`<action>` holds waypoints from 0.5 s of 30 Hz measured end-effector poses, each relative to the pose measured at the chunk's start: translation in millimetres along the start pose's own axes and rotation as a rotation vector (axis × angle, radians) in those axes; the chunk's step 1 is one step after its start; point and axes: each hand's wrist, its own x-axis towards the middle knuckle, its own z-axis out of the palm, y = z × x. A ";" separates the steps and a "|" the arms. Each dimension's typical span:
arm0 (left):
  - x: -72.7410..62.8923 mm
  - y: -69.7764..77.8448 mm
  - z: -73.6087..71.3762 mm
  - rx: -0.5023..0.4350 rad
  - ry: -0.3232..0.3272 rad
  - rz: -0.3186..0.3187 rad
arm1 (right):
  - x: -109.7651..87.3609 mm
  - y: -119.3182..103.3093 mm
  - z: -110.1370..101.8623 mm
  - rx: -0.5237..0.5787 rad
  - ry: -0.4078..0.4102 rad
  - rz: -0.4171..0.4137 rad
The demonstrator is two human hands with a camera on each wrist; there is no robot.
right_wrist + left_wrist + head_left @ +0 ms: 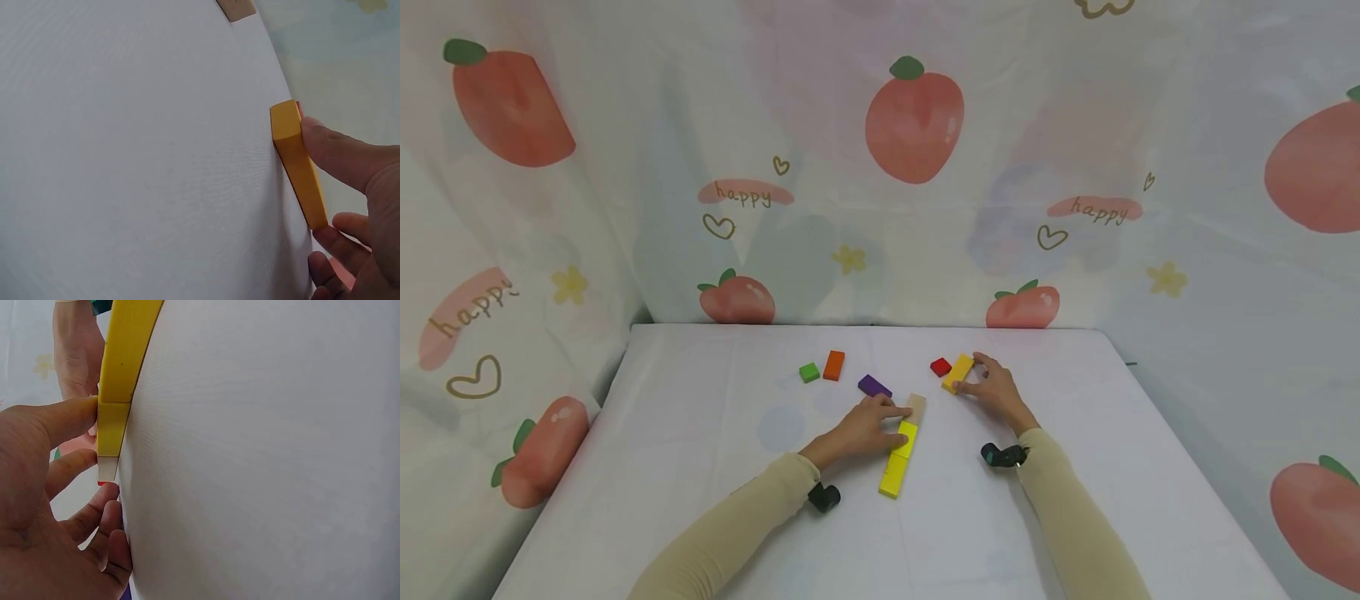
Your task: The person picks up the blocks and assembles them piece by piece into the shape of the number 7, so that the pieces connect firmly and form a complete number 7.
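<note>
A row of two yellow blocks (893, 475) and one plain wooden block (916, 407) lies end to end on the white table. My left hand (865, 425) rests its thumb and index finger on top of this row, thumb on yellow and index by the wooden piece; its other fingers are loosely bent beside the row in the left wrist view. Farther right, my right hand (996, 390) holds an orange-yellow block (297, 165) between thumb and fingertips, at its two ends. Close beside that block sits a small red block (940, 367).
A purple block (875, 385) lies just beyond my left hand. Farther back to the left are an orange block (833, 365) and a small green block (808, 372). Printed cloth walls (880, 250) stand along the table's back and sides.
</note>
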 end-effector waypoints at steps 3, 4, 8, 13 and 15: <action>-0.2 -0.2 -0.2 0.000 0.001 0.000 | 0.8 -0.2 1.2 -0.009 0.001 0.000; -0.2 -0.2 -0.3 -0.001 0.001 0.001 | 0.9 -0.3 1.4 -0.010 0.002 0.002; -0.5 -0.1 -0.7 -0.010 0.000 0.004 | -0.1 -0.9 0.9 -0.014 0.007 -0.005; -0.4 0.3 -0.7 -0.013 -0.006 0.005 | -1.4 -0.8 1.1 -0.012 0.015 -0.020; -0.4 0.2 -0.9 -0.009 -0.005 0.004 | -1.3 -0.9 1.7 -0.014 0.024 -0.032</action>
